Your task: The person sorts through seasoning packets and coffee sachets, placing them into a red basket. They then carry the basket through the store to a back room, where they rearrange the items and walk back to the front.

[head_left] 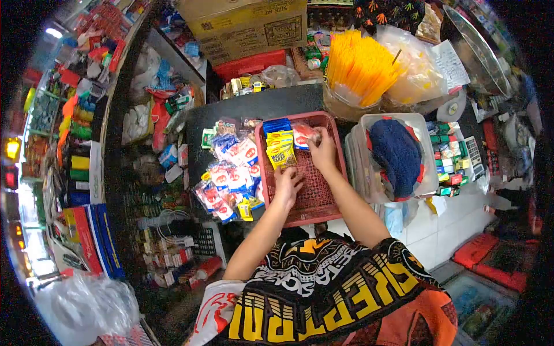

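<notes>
Black cloth with gold lettering (340, 282) covers my chest, nearest of all. Beyond it, a red mesh basket (311, 214) stands on the dark tabletop (231, 108). Yellow sachets (281, 151) lie in its left half, toward the far end, just nearer me than some blue packets (277, 125) at the far left corner. I have my left hand (286, 187) at their near edge, outer fingers loosely spread; I can't tell whether thumb and forefinger pinch it. With my right hand (324, 151) I pinch the right side of a red-and-white packet (302, 135) near the basket's far right corner.

I judge the sachets light and limp, slick enough to slide over one another; I'd take them by the flat sealed edge, since a hard squeeze might burst one. The packet looks soft too, its clear wrap best gripped at a loose corner. Left of the basket, similar packets (234, 177) lie heaped on the tabletop; to its right is a clear tub (428, 167) holding dark blue cloth (395, 155).
</notes>
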The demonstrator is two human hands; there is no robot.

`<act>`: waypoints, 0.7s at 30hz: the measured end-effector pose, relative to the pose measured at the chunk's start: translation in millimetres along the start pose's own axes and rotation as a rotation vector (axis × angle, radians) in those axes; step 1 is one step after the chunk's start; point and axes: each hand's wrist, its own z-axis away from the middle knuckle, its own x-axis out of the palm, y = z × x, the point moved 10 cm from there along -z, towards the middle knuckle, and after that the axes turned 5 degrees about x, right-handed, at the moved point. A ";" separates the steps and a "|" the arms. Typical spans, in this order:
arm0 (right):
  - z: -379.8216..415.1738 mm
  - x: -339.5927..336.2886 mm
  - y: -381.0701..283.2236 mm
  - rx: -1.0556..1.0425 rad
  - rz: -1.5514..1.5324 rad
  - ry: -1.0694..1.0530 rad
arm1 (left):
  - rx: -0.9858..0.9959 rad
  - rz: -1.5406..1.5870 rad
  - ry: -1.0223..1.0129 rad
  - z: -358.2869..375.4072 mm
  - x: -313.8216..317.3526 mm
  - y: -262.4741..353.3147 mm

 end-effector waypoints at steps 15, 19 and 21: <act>-8.5 26.4 5.4 -0.120 -0.110 -0.062 | 0.049 0.291 0.144 -22.2 14.6 10.6; -1.0 14.3 0.0 -0.198 -0.046 0.099 | 0.014 0.290 0.078 -25.0 12.5 4.5; 2.1 21.0 10.3 -0.100 -0.007 0.012 | 0.011 0.291 0.082 -22.5 10.7 4.1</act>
